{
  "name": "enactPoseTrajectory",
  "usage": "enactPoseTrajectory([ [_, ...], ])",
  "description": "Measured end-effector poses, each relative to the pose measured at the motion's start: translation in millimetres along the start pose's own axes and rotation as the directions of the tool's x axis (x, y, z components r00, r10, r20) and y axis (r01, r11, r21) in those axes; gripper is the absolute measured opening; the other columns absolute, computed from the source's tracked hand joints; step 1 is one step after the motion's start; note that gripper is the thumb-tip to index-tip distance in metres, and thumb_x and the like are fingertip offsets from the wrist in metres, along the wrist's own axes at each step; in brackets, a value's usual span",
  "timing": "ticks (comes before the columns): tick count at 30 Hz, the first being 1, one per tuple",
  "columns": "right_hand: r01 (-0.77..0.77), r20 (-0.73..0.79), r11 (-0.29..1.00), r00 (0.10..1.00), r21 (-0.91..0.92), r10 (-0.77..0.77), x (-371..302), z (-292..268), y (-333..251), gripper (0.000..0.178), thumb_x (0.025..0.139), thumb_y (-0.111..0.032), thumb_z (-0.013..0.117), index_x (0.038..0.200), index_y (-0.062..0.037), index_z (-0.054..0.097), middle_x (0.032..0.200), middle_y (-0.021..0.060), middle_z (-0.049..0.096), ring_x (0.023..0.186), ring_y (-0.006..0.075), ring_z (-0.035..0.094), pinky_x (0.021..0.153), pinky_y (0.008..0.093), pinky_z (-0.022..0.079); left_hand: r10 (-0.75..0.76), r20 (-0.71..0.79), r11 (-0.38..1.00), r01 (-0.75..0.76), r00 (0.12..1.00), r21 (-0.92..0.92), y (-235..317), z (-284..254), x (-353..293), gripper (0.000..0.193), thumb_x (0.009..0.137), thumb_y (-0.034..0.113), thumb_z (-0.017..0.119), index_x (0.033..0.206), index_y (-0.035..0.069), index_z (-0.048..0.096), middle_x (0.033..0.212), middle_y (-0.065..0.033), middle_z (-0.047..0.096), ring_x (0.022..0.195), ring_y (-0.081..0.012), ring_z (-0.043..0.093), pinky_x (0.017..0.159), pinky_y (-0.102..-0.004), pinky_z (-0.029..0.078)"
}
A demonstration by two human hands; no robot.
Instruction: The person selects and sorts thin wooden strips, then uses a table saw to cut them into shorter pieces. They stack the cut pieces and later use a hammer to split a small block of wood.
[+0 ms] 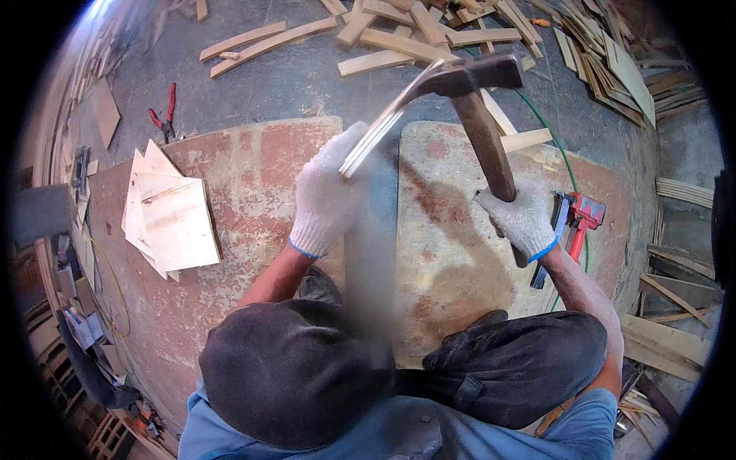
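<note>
My left hand [330, 188], in a white knitted glove with a blue cuff, grips a thin stack of plywood pieces [389, 119], seen nearly edge-on and tilted up to the right. My right hand [525, 218], gloved alike, is closed round the lower wooden handle of a claw hammer [484, 138]. The hammer's dark head [483, 74] is at the top, its claw end pointing left and overlapping the plywood's upper end; whether they touch I cannot tell. Beside my right hand lies a red and black nail gun [586, 215].
On the worn boards [253, 176] at left sits a fanned pile of plywood panels [180, 218]. Red-handled pliers [165, 115] lie beyond it. Loose wood strips [399, 46] are heaped ahead. A green hose [548, 126] runs along the right. A blurred grey band [368, 253] crosses the middle.
</note>
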State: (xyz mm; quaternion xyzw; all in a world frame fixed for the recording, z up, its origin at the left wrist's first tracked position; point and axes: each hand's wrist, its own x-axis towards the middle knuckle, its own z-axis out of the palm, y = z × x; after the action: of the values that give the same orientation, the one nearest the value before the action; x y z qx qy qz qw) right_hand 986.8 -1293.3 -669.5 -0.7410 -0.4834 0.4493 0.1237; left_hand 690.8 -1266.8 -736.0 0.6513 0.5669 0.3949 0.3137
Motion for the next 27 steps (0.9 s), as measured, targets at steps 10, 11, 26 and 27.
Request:
enactPoseTrajectory([
  [10,0.092,-0.039,0.992,0.995,-0.090,-0.096,2.6,5.0,3.1,0.027,0.092,-0.026,0.079,0.084,-0.0023,0.067,0.063,0.0015,0.062,0.052,0.0102,0.059,0.048,0.0295,0.048,-0.049,0.027,0.998,0.049,0.998,-0.024,-7.4,-0.8,4.8,0.043,0.098,0.013,0.073,0.138,0.000,0.066,0.131,-0.0156,0.073,0.122,-0.0233,0.070,0.101,-0.0359,0.054],
  [11,-0.079,0.035,0.997,0.996,-0.010,0.079,4.1,6.1,7.5,0.027,0.092,-0.026,0.078,0.084,-0.0025,0.067,0.064,0.0014,0.061,0.051,0.0103,0.058,0.048,0.0294,0.048,-0.060,0.033,0.997,0.062,0.998,-0.046,-9.2,0.8,5.0,0.043,0.098,0.012,0.073,0.139,0.000,0.065,0.132,-0.0156,0.073,0.122,-0.0236,0.070,0.101,-0.0360,0.054],
  [26,-0.102,0.036,0.995,0.994,0.019,0.102,3.0,1.1,-22.6,0.030,0.091,-0.027,0.080,0.084,-0.0019,0.065,0.062,0.0015,0.058,0.049,0.0113,0.057,0.045,0.0296,0.046,0.001,0.005,1.000,-0.001,1.000,-0.009,-14.4,-0.9,5.9,0.043,0.096,0.009,0.071,0.138,0.000,0.065,0.133,-0.0176,0.071,0.125,-0.0272,0.069,0.104,-0.0372,0.053],
  [27,-0.103,0.040,0.994,0.994,0.021,0.102,2.2,1.5,-22.6,0.029,0.092,-0.026,0.080,0.085,-0.0020,0.065,0.062,0.0016,0.058,0.049,0.0112,0.057,0.045,0.0295,0.046,0.011,0.009,1.000,-0.011,1.000,0.007,-15.6,-1.2,6.2,0.043,0.096,0.009,0.071,0.138,0.000,0.065,0.133,-0.0178,0.071,0.125,-0.0273,0.069,0.104,-0.0372,0.053],
])
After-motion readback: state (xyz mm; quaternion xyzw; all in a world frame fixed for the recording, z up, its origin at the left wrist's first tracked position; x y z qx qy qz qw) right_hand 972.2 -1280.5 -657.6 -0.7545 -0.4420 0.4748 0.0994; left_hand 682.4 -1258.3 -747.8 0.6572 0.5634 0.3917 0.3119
